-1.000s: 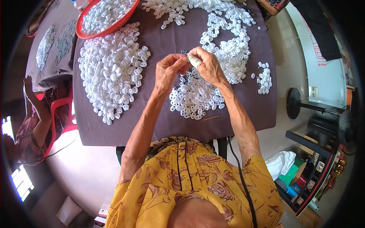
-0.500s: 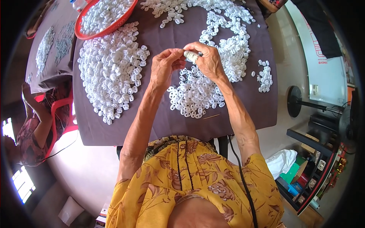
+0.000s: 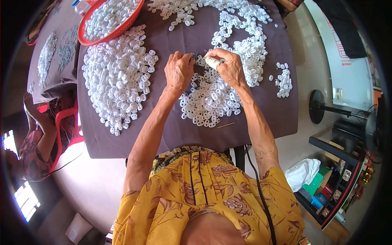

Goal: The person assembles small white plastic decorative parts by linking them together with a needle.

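My left hand (image 3: 179,72) is above the brown-grey cloth with its fingers curled down and closed; the fingertips are turned away, so what they grip is hidden. Close to its right, my right hand (image 3: 231,68) is closed in a pinch, and an off-white wrapping (image 3: 212,62) covers one of its digits. Anything between its fingertips is too small to name. Below and between the hands spreads a heap of small white oval pieces (image 3: 210,98), each with two dark holes. A larger pile of white oval pieces (image 3: 116,77) lies left of my left hand.
A red basket (image 3: 118,32) full of white pieces stands at the far left. A thin stick (image 3: 226,125) lies near the cloth's front edge. One small group of pieces (image 3: 283,80) sits at the right. Another person (image 3: 41,134) is on the left by a red chair (image 3: 65,114).
My hands have drawn apart. The left has turned knuckles up with its fingers curled down, and the right has shifted slightly right and down.
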Demonstrator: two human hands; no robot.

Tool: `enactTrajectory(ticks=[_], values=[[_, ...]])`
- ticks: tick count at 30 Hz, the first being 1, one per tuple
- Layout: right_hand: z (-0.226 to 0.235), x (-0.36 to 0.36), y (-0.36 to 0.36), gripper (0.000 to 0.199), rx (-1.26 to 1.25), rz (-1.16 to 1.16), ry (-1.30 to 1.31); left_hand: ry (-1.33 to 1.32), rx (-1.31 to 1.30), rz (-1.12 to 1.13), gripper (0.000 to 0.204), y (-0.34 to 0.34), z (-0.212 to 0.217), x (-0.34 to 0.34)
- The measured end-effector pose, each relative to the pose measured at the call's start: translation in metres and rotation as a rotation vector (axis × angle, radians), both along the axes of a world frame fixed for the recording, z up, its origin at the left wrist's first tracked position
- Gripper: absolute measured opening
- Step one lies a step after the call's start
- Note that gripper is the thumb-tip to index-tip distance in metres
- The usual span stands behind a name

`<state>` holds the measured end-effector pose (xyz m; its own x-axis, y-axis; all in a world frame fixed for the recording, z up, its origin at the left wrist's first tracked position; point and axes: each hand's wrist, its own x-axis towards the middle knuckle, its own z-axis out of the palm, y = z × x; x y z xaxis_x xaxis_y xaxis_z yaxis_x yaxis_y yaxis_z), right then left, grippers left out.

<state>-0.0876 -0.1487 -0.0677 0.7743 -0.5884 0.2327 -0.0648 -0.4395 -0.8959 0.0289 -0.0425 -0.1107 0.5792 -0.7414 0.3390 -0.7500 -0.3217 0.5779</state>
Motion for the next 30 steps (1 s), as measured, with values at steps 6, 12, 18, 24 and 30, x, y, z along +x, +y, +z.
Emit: enactTrajectory(ticks=[6,12,18,24,30], values=[[0.004,-0.004,-0.001,0.01,0.037,-0.013,0.106,0.0,-0.006,-0.033,0.014,-0.004,-0.001,0.003],[0.008,-0.005,0.001,0.01,0.025,0.014,0.129,0.224,-0.064,-0.046,0.014,0.001,0.007,0.0],[0.041,-0.005,0.005,0.01,0.096,0.091,0.087,1.563,-0.629,-0.163,0.01,0.023,0.056,-0.007],[0.091,0.0,0.027,0.01,0.081,0.234,0.022,1.683,-0.819,-0.221,0.012,0.041,0.093,-0.02],[0.105,0.006,0.036,0.008,0.024,0.313,-0.106,1.638,-0.9,-0.264,0.012,0.056,0.109,-0.022]])
